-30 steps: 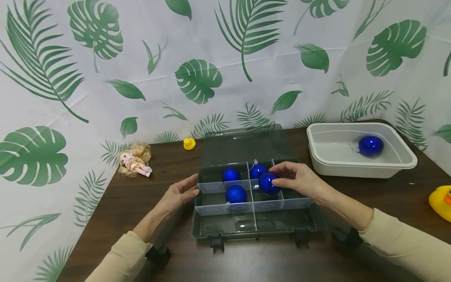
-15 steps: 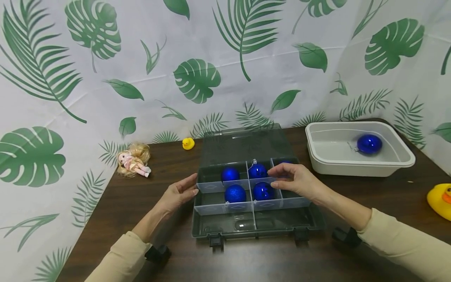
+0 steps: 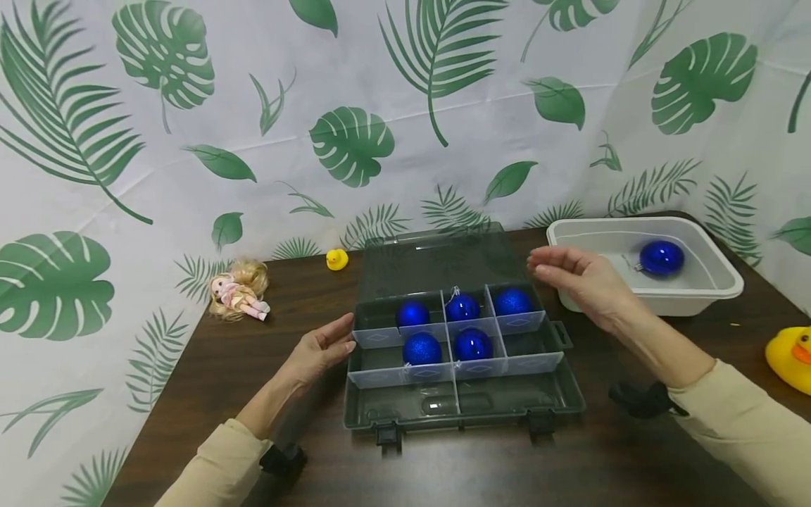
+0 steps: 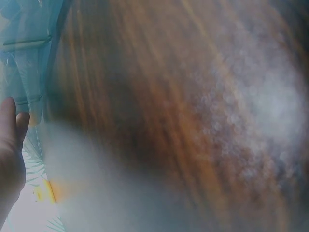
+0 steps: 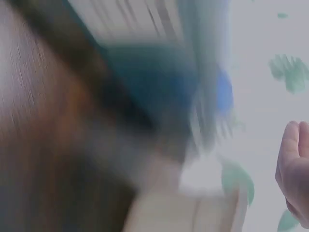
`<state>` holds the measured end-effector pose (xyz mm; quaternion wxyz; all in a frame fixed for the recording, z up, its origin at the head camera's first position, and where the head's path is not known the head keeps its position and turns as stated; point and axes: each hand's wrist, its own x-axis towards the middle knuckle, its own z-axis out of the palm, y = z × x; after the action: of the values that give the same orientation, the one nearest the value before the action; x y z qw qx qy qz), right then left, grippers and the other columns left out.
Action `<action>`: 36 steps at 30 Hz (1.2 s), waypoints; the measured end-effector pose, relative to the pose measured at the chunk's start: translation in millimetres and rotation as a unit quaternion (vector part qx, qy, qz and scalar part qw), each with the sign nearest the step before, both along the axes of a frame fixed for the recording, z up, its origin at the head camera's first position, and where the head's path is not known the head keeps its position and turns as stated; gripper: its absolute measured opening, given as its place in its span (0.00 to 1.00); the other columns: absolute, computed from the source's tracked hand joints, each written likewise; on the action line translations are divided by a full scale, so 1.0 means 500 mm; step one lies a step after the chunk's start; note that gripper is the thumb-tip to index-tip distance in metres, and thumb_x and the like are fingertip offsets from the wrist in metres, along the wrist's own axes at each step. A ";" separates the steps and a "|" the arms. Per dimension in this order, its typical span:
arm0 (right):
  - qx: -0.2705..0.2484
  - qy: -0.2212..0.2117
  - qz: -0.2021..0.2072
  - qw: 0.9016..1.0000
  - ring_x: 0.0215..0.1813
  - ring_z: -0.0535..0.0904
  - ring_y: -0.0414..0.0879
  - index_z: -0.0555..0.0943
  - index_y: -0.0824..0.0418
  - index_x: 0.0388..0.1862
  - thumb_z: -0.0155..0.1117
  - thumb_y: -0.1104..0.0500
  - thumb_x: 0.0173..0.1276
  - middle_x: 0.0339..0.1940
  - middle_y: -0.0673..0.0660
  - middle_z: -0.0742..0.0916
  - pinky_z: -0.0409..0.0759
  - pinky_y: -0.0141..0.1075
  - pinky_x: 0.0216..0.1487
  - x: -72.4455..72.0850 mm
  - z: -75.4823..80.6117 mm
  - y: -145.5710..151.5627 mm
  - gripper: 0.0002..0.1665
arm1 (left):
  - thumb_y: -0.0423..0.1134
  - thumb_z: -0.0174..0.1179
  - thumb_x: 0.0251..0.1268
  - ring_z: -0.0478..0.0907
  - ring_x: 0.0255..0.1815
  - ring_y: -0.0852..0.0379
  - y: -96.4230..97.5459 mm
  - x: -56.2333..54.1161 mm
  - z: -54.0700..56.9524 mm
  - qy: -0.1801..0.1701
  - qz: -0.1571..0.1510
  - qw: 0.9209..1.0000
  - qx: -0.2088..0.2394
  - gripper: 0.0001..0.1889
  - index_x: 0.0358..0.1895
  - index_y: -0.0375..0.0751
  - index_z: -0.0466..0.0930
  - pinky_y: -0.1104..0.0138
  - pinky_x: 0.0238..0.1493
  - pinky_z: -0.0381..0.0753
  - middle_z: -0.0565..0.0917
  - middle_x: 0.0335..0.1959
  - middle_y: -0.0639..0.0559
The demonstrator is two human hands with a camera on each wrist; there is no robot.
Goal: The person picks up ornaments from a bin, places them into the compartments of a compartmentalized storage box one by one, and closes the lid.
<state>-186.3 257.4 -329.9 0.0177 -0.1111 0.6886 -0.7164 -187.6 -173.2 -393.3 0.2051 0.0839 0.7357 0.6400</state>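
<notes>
A dark translucent compartment box (image 3: 405,407) lies with its lid (image 3: 437,264) raised at the back. Several blue bauble ornaments sit in its sections, among them a glittery bauble (image 3: 422,348) and a shiny bauble (image 3: 472,344) in the middle row, and another bauble (image 3: 513,301) at the back right. My left hand (image 3: 317,355) rests its fingertips at the box's left side, fingers extended. Between the box and a white tub (image 3: 646,304), my right hand (image 3: 589,282) hovers with nothing in it, fingers loosely bent. The tub holds one shiny blue bauble (image 3: 662,258).
At the back left lie a small doll (image 3: 239,290) and a little yellow duck (image 3: 337,259). A larger yellow duck (image 3: 792,355) stands at the right edge. Behind the brown table (image 3: 469,468) hangs a leaf-printed cloth (image 3: 253,70).
The right hand let go of a shiny bauble in the middle row's centre section, then lifted away right toward the tub, uncovering the back right bauble. The left hand stayed at the box.
</notes>
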 end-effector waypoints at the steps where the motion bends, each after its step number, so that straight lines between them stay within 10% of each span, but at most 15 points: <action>1: -0.045 0.005 -0.015 0.999 0.47 0.81 0.36 0.78 0.62 0.49 0.58 0.67 0.67 0.43 0.47 0.86 0.77 0.23 0.48 -0.007 0.006 0.021 0.12 | 0.30 0.54 0.67 0.56 0.72 0.45 0.000 0.000 0.000 0.002 -0.001 1.000 0.001 0.33 0.73 0.35 0.52 0.60 0.64 0.66 0.58 0.72 0.38; 5: -0.162 0.010 -0.106 0.981 0.44 0.83 0.37 0.82 0.59 0.44 0.61 0.70 0.62 0.39 0.49 0.86 0.79 0.24 0.45 -0.037 0.012 0.111 0.13 | 0.30 0.54 0.67 0.56 0.72 0.45 0.001 -0.001 0.000 0.003 -0.001 1.000 0.001 0.33 0.73 0.35 0.52 0.58 0.65 0.64 0.57 0.72 0.38; 12: -0.130 -0.071 -0.311 0.939 0.38 0.81 0.33 0.81 0.53 0.45 0.72 0.61 0.53 0.37 0.44 0.82 0.79 0.22 0.38 -0.080 -0.021 0.236 0.18 | 0.31 0.54 0.67 0.56 0.72 0.44 -0.001 0.001 -0.001 0.001 -0.002 1.000 -0.004 0.33 0.73 0.35 0.52 0.58 0.65 0.65 0.57 0.72 0.37; 20: -0.175 -0.155 -0.385 0.893 0.34 0.71 0.32 0.81 0.49 0.38 0.73 0.63 0.51 0.33 0.40 0.80 0.72 0.21 0.29 -0.072 -0.003 0.248 0.16 | 0.31 0.54 0.67 0.56 0.72 0.44 -0.002 0.001 -0.001 0.003 -0.005 1.000 -0.003 0.33 0.73 0.35 0.51 0.59 0.65 0.65 0.57 0.72 0.37; 27: -0.192 -0.225 -0.474 0.829 0.62 0.63 0.32 0.78 0.45 0.40 0.71 0.64 0.54 0.48 0.37 0.75 0.56 0.20 0.64 -0.087 0.011 0.237 0.19 | 0.31 0.54 0.67 0.56 0.72 0.44 -0.002 0.001 -0.004 0.006 -0.006 1.000 0.001 0.33 0.73 0.35 0.51 0.60 0.64 0.66 0.57 0.72 0.37; 36: -0.214 -0.242 -0.473 0.820 0.68 0.52 0.29 0.61 0.47 0.72 0.58 0.71 0.62 0.72 0.39 0.61 0.48 0.20 0.68 -0.098 0.012 0.230 0.41 | 0.31 0.54 0.67 0.56 0.72 0.44 0.000 0.003 -0.003 0.008 -0.005 1.000 0.004 0.33 0.73 0.34 0.52 0.59 0.65 0.65 0.57 0.72 0.37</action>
<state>-235.4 372.3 -323.7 -0.1817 0.4041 0.4593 -0.7699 -186.1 -173.4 -394.8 0.2023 0.0933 0.7346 0.6409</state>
